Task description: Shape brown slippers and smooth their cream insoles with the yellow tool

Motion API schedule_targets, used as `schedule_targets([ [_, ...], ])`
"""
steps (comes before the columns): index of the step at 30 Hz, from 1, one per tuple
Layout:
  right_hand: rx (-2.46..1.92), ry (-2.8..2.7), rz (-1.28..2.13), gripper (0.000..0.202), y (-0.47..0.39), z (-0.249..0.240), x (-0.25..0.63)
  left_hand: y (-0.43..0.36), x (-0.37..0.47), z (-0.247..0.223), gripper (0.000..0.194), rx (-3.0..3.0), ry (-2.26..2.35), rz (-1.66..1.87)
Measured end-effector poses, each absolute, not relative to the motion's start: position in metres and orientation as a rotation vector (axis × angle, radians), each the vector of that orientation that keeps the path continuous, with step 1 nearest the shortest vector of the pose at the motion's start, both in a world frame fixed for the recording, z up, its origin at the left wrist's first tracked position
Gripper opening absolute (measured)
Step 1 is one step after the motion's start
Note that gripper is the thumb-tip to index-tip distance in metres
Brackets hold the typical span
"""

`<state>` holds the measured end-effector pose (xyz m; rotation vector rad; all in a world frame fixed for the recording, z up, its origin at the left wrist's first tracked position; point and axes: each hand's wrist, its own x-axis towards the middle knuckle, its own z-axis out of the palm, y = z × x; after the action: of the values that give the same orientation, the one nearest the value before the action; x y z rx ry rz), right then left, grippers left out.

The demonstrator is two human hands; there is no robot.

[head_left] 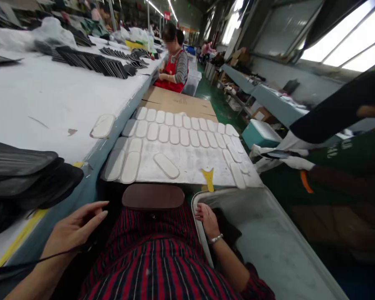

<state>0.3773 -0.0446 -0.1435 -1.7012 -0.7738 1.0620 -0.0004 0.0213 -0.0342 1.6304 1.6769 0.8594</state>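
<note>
My left hand point(76, 229) is raised beside the blue table edge, thumb and forefinger apart with nothing visible between them; a dark cord runs by the wrist. At the rim of a grey plastic bin point(274, 221) is my right hand point(207, 220), fingers loosely bent and holding nothing I can see. Between my hands, a dark brown oval panel point(152, 196) lies across my lap. Beyond it, rows of white oval pieces point(174, 135) cover a board point(190, 160), with one oval piece point(166, 165) lying aslant by itself. A yellow forked piece point(208, 179) sits at the board's near edge.
Stacked black pieces point(21, 179) lie on the white table point(50, 96) at left. One white oval point(103, 126) rests on its edge. A person in a red apron point(175, 66) sits ahead. At right, a person's white-gloved hands point(295, 160) hold a dark flat object.
</note>
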Motion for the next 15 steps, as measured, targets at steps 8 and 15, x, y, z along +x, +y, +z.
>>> schedule_targets([
  [8, -1.634, -0.885, 1.169, 0.035, -0.015, -0.103, 0.335, 0.064, 0.026, -0.051, 0.044, 2.302, 1.320, 0.587],
  [15, -1.769, -0.970, 0.973, 0.031, 0.017, -0.083, 0.390, 0.102, 0.054, -0.056, 0.061, 2.536, 1.110, 0.655],
])
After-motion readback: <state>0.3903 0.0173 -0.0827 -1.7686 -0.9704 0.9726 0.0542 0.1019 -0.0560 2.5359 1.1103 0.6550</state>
